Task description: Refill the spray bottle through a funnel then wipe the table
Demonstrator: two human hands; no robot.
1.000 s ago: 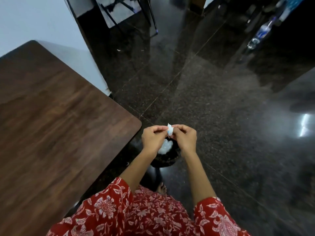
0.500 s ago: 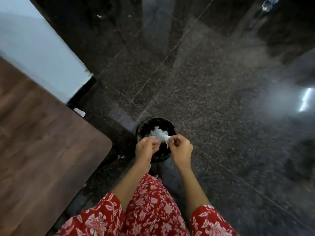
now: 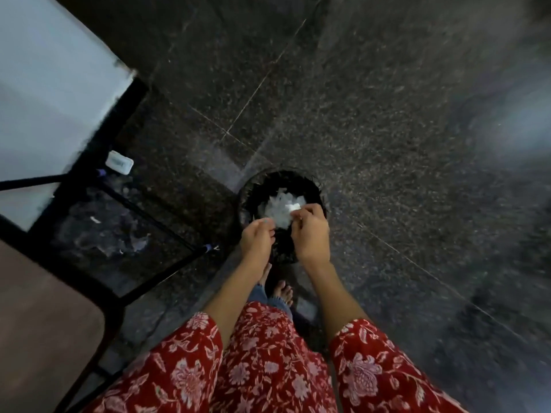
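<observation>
White paper scrap (image 3: 293, 207) pinched in right hand (image 3: 310, 234), long axis pointing left, left hand (image 3: 257, 238) loosely curled, above black bin (image 3: 247, 198).

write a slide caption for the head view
Both hands, left and right, over a black bin of white tissue, the right pinching a small white scrap.

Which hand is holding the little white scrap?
The right hand: its fingers pinch the white scrap over the black bin. The left hand holds nothing visible.

Glossy speckled stone floor (image 3: 372, 129), crumpled white paper (image 3: 280, 208), matt wooden table (image 3: 44, 317).
</observation>
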